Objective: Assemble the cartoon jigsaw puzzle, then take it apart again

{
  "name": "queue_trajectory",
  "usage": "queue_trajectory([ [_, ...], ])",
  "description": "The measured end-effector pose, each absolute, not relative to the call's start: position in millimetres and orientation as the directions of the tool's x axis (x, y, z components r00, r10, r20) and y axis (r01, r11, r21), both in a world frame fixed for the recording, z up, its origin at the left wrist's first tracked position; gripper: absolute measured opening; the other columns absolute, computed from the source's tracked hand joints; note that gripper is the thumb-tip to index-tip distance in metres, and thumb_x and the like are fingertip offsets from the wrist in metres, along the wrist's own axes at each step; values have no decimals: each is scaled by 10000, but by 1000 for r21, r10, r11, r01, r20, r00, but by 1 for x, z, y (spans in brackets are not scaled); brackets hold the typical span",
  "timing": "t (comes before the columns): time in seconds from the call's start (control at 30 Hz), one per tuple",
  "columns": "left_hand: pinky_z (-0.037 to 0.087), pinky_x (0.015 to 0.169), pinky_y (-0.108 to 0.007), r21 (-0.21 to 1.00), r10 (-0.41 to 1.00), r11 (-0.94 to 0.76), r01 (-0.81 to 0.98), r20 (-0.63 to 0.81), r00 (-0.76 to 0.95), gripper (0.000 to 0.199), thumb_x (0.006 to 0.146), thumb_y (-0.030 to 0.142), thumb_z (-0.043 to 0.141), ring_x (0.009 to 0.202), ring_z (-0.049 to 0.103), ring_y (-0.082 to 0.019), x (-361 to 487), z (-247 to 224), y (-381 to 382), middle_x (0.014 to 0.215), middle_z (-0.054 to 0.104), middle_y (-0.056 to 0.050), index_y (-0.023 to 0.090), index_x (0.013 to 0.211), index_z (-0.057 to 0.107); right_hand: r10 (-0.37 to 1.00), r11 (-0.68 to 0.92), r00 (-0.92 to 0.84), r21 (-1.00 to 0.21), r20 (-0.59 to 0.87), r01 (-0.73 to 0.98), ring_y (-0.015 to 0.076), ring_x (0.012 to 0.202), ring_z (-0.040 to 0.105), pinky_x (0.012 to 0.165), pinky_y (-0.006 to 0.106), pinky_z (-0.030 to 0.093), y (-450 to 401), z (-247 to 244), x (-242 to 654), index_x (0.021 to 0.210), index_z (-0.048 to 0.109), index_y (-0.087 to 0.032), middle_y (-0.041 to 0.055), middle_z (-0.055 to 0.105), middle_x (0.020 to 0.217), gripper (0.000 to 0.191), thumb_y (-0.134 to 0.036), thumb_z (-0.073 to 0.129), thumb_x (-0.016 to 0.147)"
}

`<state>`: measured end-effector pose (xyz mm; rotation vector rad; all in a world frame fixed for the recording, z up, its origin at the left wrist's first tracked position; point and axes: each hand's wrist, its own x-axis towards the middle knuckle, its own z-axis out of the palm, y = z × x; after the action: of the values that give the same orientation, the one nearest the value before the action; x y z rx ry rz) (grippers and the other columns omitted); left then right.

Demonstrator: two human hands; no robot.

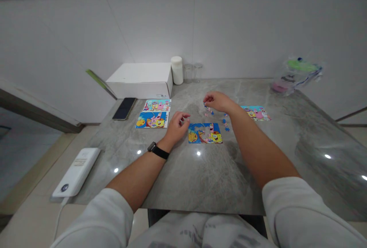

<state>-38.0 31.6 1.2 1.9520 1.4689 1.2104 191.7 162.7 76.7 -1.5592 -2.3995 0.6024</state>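
A partly assembled jigsaw puzzle [193, 137] with a blue cartoon picture lies on the table in front of me, with a gap in its middle and upper part. My left hand [178, 126] rests beside its left edge, fingers loosely bent and apart, holding nothing. Beyond the puzzle, my right hand [217, 101] pinches a small blue puzzle piece [205, 104] between thumb and fingertips. Several loose puzzle pieces [224, 121] are scattered under and near the right wrist. Two printed picture cards, an upper one [157, 105] and a lower one [151, 120], lie left of my left hand.
Another cartoon puzzle [259, 113] lies right of my right forearm. At the back stand a white box [140, 79], a white canister [177, 70] and two clear glasses [197, 73]. A phone [124, 108], a white power bank [77, 172] with cable, and a plastic bag [296, 75] sit near the edges.
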Motion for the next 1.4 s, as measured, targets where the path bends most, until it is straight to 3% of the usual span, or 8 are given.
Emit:
queue_trajectory([
  [0.1,549,878,-353,679,908,-373,633,407,99,228,934,228,616,1011,630,-203,-42,1,27,1140,654,-69,213,1157,661,874,371,-483,-564,-58,738,150,834,699,741,212,501,134,72,190,1012,761,-186,35,790,937,128,-199,684,911],
  [0.33,496,1016,-464,466,911,-392,793,315,265,353,885,339,738,1150,606,-286,-43,6,13,1189,650,-91,229,1213,664,791,439,-590,-520,-161,732,153,835,714,717,217,499,104,56,168,962,764,-208,19,797,935,113,-158,709,876],
  [0.6,488,983,-478,422,915,-398,815,250,317,412,837,436,818,1147,601,-307,-40,7,12,1186,653,-87,245,1176,685,744,478,-628,-473,-230,740,163,834,732,710,222,499,100,45,162,949,781,-217,14,805,903,138,-143,726,846],
  [0.87,486,982,-457,415,917,-397,819,213,336,373,845,421,818,1152,609,-293,-38,7,10,1187,656,-74,258,1157,697,735,450,-621,-488,-273,748,162,798,734,703,222,499,106,37,162,972,793,-210,11,804,865,149,-162,723,850],
  [1.4,473,977,-469,364,888,-458,811,218,404,275,893,424,776,1142,603,-288,-41,8,11,1206,662,-61,323,1149,783,799,515,-577,-299,-172,803,206,902,726,766,271,485,93,35,154,1001,816,-233,58,812,994,157,-228,759,855],
])
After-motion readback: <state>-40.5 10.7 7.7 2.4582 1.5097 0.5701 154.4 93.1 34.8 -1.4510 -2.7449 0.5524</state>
